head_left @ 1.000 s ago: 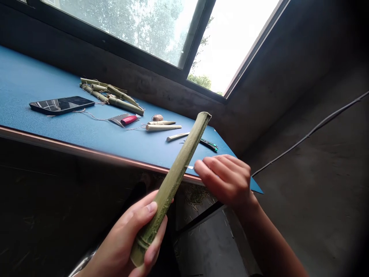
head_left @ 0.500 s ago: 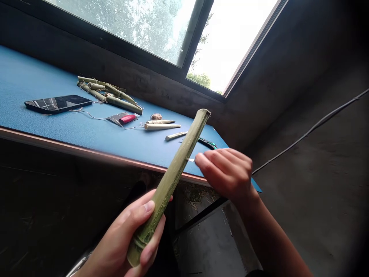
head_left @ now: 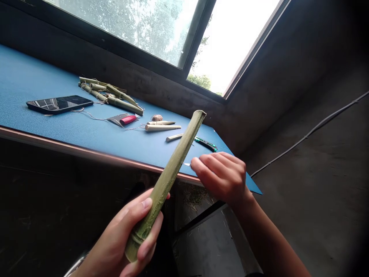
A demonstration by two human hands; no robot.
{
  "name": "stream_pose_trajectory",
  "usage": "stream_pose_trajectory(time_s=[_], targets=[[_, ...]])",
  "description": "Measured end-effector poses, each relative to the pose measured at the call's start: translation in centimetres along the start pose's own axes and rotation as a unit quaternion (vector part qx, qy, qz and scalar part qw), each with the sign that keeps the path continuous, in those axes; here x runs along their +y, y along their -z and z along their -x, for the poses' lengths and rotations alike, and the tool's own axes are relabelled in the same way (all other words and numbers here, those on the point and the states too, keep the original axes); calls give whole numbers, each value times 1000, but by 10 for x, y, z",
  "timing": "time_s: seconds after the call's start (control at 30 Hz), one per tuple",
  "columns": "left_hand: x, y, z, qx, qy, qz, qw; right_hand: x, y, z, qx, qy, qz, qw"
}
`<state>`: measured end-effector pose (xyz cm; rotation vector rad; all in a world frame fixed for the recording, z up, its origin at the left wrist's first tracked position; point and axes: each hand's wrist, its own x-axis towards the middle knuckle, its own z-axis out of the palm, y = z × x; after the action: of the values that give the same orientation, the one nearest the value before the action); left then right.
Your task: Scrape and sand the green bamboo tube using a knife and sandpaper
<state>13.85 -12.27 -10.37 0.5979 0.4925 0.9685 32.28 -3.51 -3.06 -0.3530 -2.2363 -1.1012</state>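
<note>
Green bamboo stalk (head_left: 168,177): held in mid-air, in front of and just below the table edge. Long axis runs diagonal, lower-left to upper-right. Thick node end low and near the person; cut open end up and away, pointing toward the window (head_left: 150,23). Upper end overlaps the table in view.

Left hand (head_left: 127,238): closed round the stalk's lower end, thumb laid along the top, fingers wrapped underneath.

Right hand (head_left: 223,177): to the right of the stalk at approx. mid-length, fingers bunched together, pinching a small pale tip (head_left: 187,164). Tip meets the stalk's right side. Cannot tell what kind of tool it is; most of it hidden in the hand.

Blue table (head_left: 43,123), beyond the stalk, nearest first:
- 1 green-handled knife (head_left: 206,143), just right of the stalk's upper part.
- Approx. 3 pale cut sticks (head_left: 161,125), lying flat.
- 1 small twine ball (head_left: 157,117), just behind the sticks.
- 1 red lighter (head_left: 128,120) on a grey card.
- 1 bundle of green bamboo pieces (head_left: 111,94), near the wall.
- 1 phone (head_left: 59,104), screen up, far left.

Thin cable (head_left: 311,132) along the right-hand wall.
</note>
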Motion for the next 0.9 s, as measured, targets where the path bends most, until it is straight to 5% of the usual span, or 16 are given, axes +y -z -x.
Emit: stream_pose_trajectory(time_s=[0.9], targets=[[3, -3, -1, 0, 8, -24, 1000, 4, 2, -1, -6, -2, 10, 1000]])
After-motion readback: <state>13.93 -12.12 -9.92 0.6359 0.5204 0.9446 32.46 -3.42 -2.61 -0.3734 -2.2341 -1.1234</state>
